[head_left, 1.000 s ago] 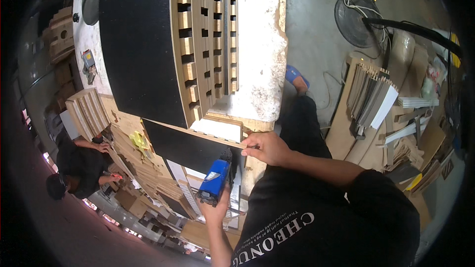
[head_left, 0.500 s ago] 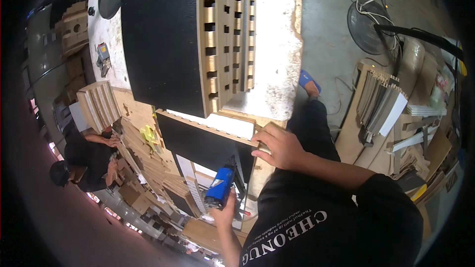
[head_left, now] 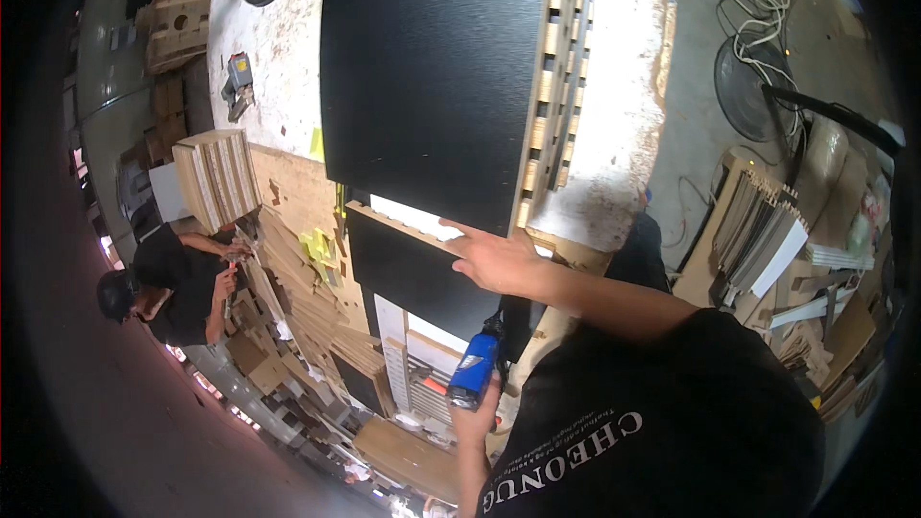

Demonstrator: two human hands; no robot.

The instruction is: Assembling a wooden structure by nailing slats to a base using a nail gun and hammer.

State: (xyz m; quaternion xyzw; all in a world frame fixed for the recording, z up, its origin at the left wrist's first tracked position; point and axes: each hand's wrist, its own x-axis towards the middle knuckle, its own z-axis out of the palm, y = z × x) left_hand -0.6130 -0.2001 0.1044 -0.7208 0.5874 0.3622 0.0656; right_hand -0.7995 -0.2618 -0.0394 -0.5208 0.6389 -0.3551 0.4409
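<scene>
A: Far left, what is shown?

B: A second person [head_left: 168,288] in dark clothes, crouched among stacked cardboard pieces [head_left: 288,317] on the floor. Above them a bundle of slatted wooden strips [head_left: 216,177] stands at the bench's [head_left: 273,48] left edge; no open container with visible contents can be made out.

A: And the centre?

B: A large black panel [head_left: 432,77] lies on the bench, its long axis running from the far edge toward the near edge. Below it a smaller black panel [head_left: 422,273] sits at the near edge, long axis slanting from upper left to lower right.

A: The hands?

B: The left hand [head_left: 477,417] has its grip closed around a blue power tool [head_left: 477,369], whose long axis runs upward and slightly right, nose toward the smaller panel. The right hand [head_left: 499,259] rests flat on that panel's upper edge, fingers [head_left: 459,233] spread wide and pointing left, grasping nothing.

A: Right side?

B: Wooden offcuts [head_left: 767,240] stacked on the floor.
</scene>
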